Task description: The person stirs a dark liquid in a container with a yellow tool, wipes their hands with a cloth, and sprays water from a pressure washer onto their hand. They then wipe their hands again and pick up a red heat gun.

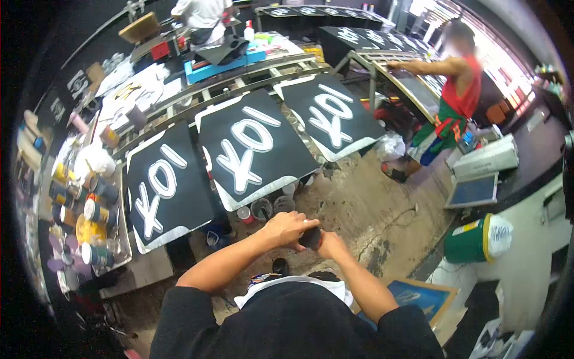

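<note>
Both my hands meet in front of my body around a small dark object (310, 239), too unclear to name. My left hand (289, 228) lies over its left side and top, fingers bent, with a ring on one finger. Around its right side wraps my right hand (330, 244). Beyond my hands three black printed panels with white lettering lie in a row: the left one (191, 203), the middle one (287, 149) and the right one (359, 125). Plastic cups (262, 209) stand just past my left hand.
Paint jars (98, 254) crowd the left side. A person in red (463, 84) works at a screen frame at the upper right; another person (203, 15) stands at the back. A green bucket (465, 242) and a blue framed screen (421, 299) are at right.
</note>
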The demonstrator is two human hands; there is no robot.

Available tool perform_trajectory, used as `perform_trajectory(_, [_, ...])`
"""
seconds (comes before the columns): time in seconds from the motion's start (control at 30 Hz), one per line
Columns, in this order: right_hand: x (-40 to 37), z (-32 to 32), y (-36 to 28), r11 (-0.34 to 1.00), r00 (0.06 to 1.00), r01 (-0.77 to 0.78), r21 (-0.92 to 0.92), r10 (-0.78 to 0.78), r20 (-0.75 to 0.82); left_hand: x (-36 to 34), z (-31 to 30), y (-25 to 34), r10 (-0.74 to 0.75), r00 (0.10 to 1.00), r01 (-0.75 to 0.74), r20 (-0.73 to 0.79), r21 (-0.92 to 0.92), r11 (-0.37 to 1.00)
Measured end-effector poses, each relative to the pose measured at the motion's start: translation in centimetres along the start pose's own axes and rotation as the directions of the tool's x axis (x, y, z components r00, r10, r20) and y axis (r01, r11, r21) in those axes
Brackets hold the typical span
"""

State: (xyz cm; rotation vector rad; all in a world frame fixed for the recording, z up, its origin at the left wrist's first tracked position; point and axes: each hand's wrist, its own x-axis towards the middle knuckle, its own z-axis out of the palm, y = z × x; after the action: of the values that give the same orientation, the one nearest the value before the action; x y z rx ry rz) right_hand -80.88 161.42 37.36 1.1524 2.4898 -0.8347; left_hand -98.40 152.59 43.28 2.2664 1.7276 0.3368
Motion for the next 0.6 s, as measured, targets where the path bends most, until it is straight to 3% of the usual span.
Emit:
perform_trajectory(0.13, [-1.5,0.4,-0.9,0.999,0.998,-0.030,0.026,0.031,-0.047,-1.4,-0.9,1.7,-0.055,0.998,0.055,0.004,0.018,0.998])
perform_trajectory(0.37, [-6.9,0.5,0.0,0.989,0.978,-0.086,0.121,0.107,-0.179,-1.8,1.0,5.2,0.067,0.986,-0.054,-0.151,0.088,0.995])
perform_trajectory(0.6, [-11.7,6.7,4.7,0.937,0.948,-0.095,0.336,0.188,-0.257,-2.0,3.9,11.2,0.190,0.974,-0.183,-0.121,0.067,0.981])
